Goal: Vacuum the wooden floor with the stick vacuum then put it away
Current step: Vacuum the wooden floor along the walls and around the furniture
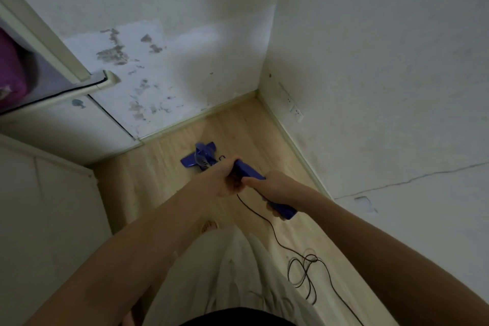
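Both hands [230,180] hiding vacuum handle [250,171]

Both arms are bare and reach forward and down, close together. The left hand [228,178] is a bit farther out, and its fingers [229,167] curl around the blue handle [247,170]. The right hand [276,188] sits just behind it and wraps around the same handle lower down. The two hands almost touch. A bare foot [210,225] peeks out below the arms.
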Motion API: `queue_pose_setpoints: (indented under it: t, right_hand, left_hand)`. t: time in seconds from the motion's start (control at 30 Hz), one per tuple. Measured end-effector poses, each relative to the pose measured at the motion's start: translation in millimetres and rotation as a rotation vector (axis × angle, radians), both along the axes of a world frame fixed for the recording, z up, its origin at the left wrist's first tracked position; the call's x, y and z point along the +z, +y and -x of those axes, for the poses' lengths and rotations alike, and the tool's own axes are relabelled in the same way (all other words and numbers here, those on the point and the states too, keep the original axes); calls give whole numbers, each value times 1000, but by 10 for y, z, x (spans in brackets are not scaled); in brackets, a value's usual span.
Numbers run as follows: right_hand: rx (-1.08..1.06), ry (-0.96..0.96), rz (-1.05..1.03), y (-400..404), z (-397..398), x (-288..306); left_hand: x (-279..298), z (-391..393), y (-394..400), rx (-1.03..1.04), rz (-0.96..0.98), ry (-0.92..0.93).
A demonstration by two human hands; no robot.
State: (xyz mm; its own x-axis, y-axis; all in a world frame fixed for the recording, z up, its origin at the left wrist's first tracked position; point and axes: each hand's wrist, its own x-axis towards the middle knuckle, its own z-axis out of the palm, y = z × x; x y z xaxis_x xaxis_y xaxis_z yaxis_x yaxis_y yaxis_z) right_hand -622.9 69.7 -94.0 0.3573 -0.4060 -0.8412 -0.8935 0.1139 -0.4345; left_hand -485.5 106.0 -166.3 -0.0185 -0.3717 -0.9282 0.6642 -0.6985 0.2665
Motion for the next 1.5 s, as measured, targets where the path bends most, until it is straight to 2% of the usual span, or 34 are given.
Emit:
queue_pose_setpoints:
  t: [0.23,0.47,0.77,1.0,1.13,1.3,1.5]
  right_hand:
    - [14,-22,68,156,-114,-244]
    - [-44,-62,58,211,-656,-455]
    - [-80,-86,-18,-21,-1157,-338]
    - [-80,-58,-3,157,-1005,-324]
    - [3,-56,-9,114,-700,-64]
    - [147,50,56,-160,-407,275]
    - [240,64,81,-318,-524,217]
  left_hand:
    - [-147,-81,60,51,-11,-54]
    - [-369,-647,25,62,11,-125]
    - [-336,-1141,-129,73,57,-142]
    - [-278,-975,6,78,36,-117]
    - [-176,-670,83,126,21,-62]
    - [35,-232,1,277,8,27]
    - [133,-247,-74,410,-1,-23]
